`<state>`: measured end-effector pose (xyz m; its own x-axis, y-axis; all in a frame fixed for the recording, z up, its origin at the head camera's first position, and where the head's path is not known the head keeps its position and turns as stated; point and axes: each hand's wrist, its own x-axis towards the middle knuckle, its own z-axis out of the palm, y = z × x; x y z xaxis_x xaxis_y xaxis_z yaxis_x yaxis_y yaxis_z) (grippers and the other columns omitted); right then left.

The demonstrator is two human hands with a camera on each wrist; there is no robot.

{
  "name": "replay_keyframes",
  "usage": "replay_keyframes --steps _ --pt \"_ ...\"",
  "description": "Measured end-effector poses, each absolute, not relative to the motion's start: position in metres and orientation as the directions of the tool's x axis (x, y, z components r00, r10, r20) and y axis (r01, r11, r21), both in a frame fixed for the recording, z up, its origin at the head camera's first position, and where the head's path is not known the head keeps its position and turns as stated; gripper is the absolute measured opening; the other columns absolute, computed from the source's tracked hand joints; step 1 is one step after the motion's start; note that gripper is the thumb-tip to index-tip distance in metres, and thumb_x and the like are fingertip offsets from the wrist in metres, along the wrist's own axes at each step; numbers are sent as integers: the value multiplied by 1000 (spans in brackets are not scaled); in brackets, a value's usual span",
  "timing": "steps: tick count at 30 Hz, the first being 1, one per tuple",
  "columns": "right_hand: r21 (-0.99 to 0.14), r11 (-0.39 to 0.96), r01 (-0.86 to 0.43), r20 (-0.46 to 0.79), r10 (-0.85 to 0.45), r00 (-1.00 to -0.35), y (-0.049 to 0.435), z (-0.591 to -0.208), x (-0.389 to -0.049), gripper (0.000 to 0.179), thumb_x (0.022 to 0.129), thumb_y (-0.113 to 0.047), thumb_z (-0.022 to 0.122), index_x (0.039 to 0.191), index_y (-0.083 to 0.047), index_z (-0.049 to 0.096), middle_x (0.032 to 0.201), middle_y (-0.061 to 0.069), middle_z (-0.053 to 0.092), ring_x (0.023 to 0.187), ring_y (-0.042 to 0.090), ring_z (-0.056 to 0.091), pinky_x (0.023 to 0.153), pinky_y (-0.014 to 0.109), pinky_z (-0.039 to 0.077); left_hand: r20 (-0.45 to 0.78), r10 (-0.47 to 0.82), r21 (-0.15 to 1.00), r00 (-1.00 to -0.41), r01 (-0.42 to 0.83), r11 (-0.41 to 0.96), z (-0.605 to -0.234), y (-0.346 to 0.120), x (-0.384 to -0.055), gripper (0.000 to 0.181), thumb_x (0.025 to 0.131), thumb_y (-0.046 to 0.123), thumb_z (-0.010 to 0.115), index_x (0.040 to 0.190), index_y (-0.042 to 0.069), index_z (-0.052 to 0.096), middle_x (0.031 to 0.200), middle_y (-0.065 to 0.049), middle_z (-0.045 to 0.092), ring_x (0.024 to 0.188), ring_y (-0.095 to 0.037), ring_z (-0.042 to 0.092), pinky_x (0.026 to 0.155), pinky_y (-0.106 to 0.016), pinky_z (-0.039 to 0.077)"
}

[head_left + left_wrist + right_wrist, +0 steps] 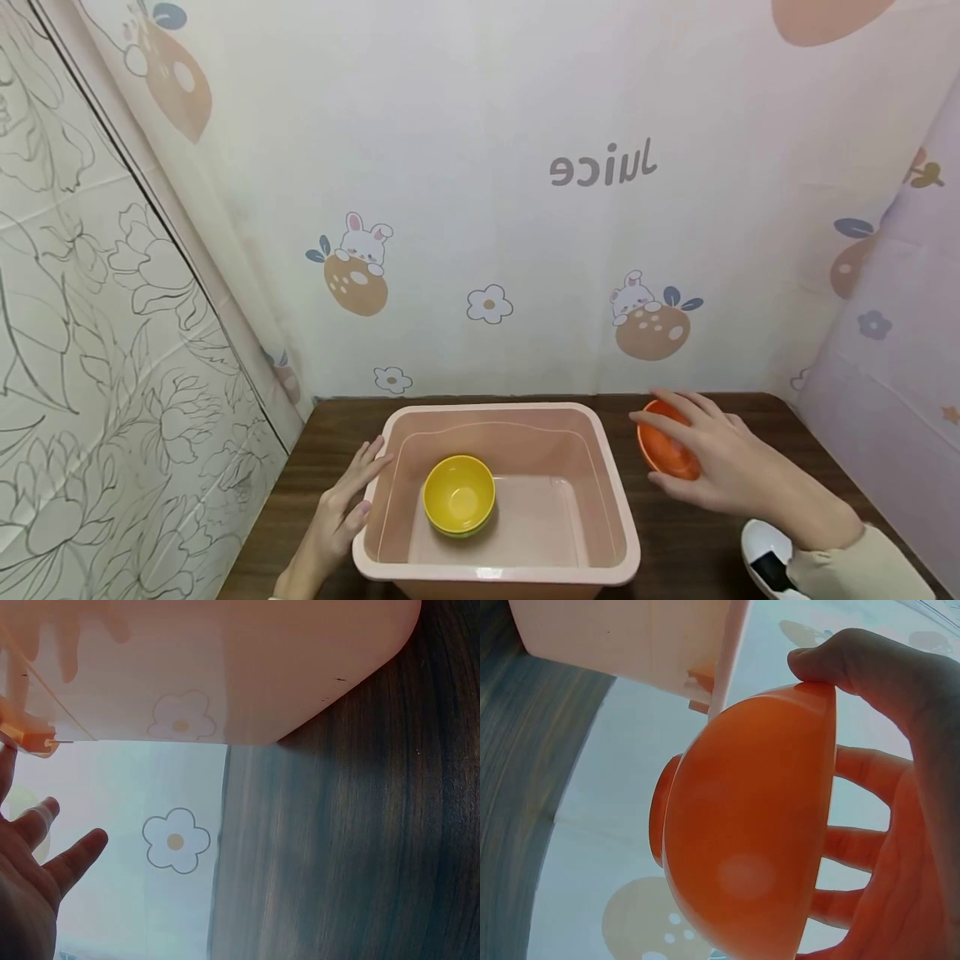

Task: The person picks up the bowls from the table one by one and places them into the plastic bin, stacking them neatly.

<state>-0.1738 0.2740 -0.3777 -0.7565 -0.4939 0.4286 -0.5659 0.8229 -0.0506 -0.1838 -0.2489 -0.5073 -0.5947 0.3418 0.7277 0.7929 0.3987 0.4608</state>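
An orange bowl (742, 817) is in my right hand (716, 454), to the right of the pink plastic tub (495, 575). In the right wrist view the thumb and fingers grip its rim, and the bowl is tilted on its side above the table. My left hand (337, 508) rests its fingers on the tub's left rim; in the left wrist view that hand (30, 862) has its fingers spread. Inside the tub, toward the left, sits a yellow bowl (459, 493), with a greenish rim showing just beneath it.
A white bowl (763, 542) with a black patch stands at the lower right, partly hidden by the right sleeve (855, 575). The dark wooden table (300, 475) ends at a printed curtain (487, 208) behind the tub. More curtains hang on both sides.
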Motion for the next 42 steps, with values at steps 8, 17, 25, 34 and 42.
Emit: replay_keyframes --steps 8,17,25,34,42 --pt "-38 812 -582 454 -505 -734 267 -375 -176 70 72 -45 89 136 -34 64 148 12 54 124 37 53 76 63 53 725 337 463 -600 788 406 -509 -248 -183 49 94 5 49 142 0 59 154 -25 49 155 -26 33 126 -22 23" --pt "-65 803 -592 455 -505 -734 262 -373 -178 69 73 -43 88 136 -32 64 151 11 51 127 35 51 76 58 53 728 343 462 -594 794 394 -509 -246 -185 49 94 5 49 142 0 59 155 -25 49 155 -28 34 126 -23 24" --pt "-70 786 -614 471 -517 -715 254 -371 -182 68 77 -42 86 140 -33 62 154 9 50 131 35 50 75 56 52 746 332 458 -577 807 372 -512 -248 -185 47 96 5 48 141 -2 59 153 -28 48 155 -28 34 126 -23 24" --pt "-78 783 -617 464 -519 -718 244 -366 -187 66 79 -41 85 140 -31 63 154 10 50 134 34 50 81 56 52 759 333 444 -559 819 364 -512 -249 -186 47 95 4 48 140 -4 59 153 -29 49 154 -29 35 126 -25 25" --pt "-84 771 -631 473 -527 -706 236 -361 -188 64 79 -39 85 139 -30 64 156 9 48 137 31 47 83 58 53 740 328 470 -588 800 372 -510 -247 -182 48 94 3 48 141 -2 60 154 -27 48 154 -27 34 126 -23 25"
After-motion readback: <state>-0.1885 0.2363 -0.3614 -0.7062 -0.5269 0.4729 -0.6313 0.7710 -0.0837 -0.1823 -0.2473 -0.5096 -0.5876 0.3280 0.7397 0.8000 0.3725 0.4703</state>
